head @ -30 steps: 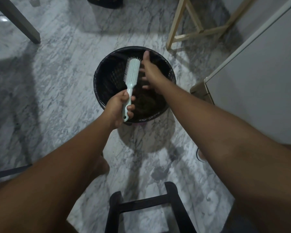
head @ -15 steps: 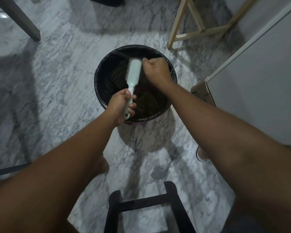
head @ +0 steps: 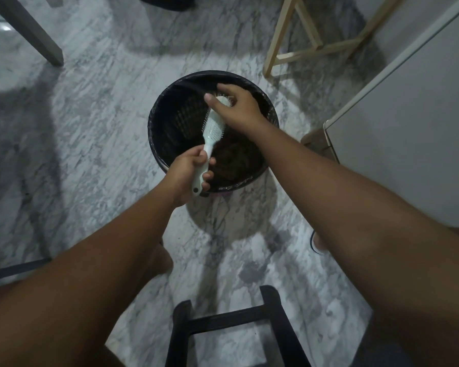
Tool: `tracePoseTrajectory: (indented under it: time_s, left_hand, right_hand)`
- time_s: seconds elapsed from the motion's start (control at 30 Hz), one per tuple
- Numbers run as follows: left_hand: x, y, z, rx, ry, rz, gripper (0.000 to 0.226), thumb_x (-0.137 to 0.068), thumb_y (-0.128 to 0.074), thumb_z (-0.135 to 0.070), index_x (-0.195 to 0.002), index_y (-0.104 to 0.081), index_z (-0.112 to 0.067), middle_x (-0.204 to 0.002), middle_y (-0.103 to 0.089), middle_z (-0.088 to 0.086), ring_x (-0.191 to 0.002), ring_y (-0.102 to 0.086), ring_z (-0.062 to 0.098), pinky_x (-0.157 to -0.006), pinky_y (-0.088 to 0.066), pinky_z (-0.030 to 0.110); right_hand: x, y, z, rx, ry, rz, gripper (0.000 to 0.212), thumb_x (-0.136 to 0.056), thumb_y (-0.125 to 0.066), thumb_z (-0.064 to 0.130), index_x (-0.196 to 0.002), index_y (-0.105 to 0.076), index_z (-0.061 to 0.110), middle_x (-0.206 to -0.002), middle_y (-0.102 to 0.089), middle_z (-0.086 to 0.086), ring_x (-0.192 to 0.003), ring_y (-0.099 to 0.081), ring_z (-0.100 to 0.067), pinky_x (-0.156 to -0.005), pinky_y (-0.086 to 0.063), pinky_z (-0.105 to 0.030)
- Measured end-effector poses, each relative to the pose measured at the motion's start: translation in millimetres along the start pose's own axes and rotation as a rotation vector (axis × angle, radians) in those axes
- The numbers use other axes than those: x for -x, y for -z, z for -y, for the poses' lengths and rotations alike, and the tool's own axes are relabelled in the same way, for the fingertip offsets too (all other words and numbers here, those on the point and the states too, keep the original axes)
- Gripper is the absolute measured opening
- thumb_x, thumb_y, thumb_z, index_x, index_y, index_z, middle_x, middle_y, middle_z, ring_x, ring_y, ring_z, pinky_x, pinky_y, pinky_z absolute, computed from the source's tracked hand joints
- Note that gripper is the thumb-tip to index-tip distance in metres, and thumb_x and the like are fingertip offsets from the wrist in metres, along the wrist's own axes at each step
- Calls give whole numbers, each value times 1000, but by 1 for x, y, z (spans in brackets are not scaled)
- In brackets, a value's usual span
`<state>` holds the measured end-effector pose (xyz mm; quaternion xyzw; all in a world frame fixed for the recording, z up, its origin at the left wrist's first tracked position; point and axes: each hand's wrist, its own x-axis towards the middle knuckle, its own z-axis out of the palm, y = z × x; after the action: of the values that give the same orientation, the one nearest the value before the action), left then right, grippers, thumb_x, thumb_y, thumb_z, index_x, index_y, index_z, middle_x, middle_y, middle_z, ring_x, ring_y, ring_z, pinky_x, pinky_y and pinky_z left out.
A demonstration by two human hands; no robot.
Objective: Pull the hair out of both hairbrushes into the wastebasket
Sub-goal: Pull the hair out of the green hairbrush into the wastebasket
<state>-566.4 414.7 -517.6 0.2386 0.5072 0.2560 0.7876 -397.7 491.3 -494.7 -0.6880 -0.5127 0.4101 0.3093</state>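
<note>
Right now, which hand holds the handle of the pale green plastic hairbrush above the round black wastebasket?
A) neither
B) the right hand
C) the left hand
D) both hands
C: the left hand grips the handle of the pale green plastic hairbrush, while the right hand is up at its head.

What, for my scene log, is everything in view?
hairbrush: one, pale mint, held over the wastebasket
wastebasket: one, black, on the floor, centre
hair clump: one, brown, inside the wastebasket
floor: grey-white marble, throughout
table leg: one, grey, upper left
wooden frame: one, light wood, upper right
dark frame: one, black, bottom centre
cabinet: one, white, right
left hand: one, grips the hairbrush handle
right hand: one, thumb and fingers around the hairbrush head
</note>
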Motion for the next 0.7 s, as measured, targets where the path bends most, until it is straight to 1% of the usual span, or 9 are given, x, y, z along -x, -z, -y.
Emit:
tracePoseTrajectory:
  time_s: [0.1, 0.17, 0.23, 0.37, 0.43, 0.5, 0.57, 0.63, 0.7]
  left_hand:
    - [1, -3, 1, -45, -7, 18, 37, -104, -38, -15, -137, -53, -17, -85, -55, 1, -54, -42, 12, -48, -34, 25]
    - [1, -4, 1, -30, -12, 25, 35, -104, -39, -15, -136, -53, -17, -85, -56, 1, -54, -41, 12, -47, -34, 24]
    - [3, -5, -1, -12, -17, 37, 34, -103, -39, -15, -134, -55, -16, -84, -56, 1, -55, -40, 11, -46, -33, 23]
    - [6, -10, -4, 37, -14, 50, 32, -104, -38, -14, -126, -60, -17, -81, -56, -1, -54, -38, 9, -45, -31, 21]
    - [6, -8, -2, 88, 1, 17, 34, -104, -36, -15, -130, -57, -15, -81, -55, -1, -52, -38, 8, -43, -32, 19]
    - [4, -1, 1, 102, 4, -19, 37, -104, -36, -16, -137, -52, -13, -81, -55, -1, -52, -38, 8, -41, -34, 20]
    - [3, 5, 2, 86, -1, -44, 38, -104, -37, -17, -139, -51, -14, -82, -55, -1, -52, -39, 8, -42, -35, 20]
    - [2, 8, 1, 81, 1, -70, 38, -104, -37, -17, -138, -52, -16, -82, -56, -1, -52, -40, 8, -42, -35, 21]
    - [1, 4, 0, 70, 10, -89, 37, -104, -37, -17, -138, -53, -16, -83, -56, -1, -51, -40, 8, -43, -35, 21]
  right_hand:
    - [-10, -1, 6, 16, -27, -75, 22, -83, -75, 40, -91, -80, 20, -89, -77, 4, -88, -70, -9, -91, -56, -35]
    - [-15, -1, 10, -29, -67, -103, 21, -84, -75, 36, -83, -81, 16, -82, -77, 1, -83, -72, -12, -88, -58, -37]
    - [-16, 1, 14, -135, -129, -127, 23, -86, -74, 33, -82, -80, 11, -83, -77, -4, -83, -73, -16, -87, -59, -36]
    - [-13, 9, 18, -499, -281, -151, 22, -89, -71, 34, -92, -76, 13, -93, -76, 1, -86, -68, -12, -82, -53, -34]
    - [-13, 19, 19, -729, -313, -136, 26, -96, -61, 37, -104, -71, 15, -110, -75, 2, -97, -69, -15, -91, -51, -40]
    - [-12, 28, 17, -801, -273, -172, 30, -101, -53, 36, -110, -68, 12, -118, -73, -2, -100, -72, -19, -94, -54, -43]
    - [-8, 29, 11, -619, -230, -209, 28, -103, -50, 29, -107, -68, 7, -113, -74, -8, -92, -75, -17, -84, -60, -34]
    - [-5, 19, -2, -232, -181, -166, 29, -102, -50, 22, -102, -69, 1, -103, -75, -12, -88, -75, -21, -77, -59, -34]
    - [4, 4, -12, 21, -130, -21, 33, -99, -52, 22, -118, -65, -1, -107, -72, -17, -98, -71, -26, -89, -56, -40]
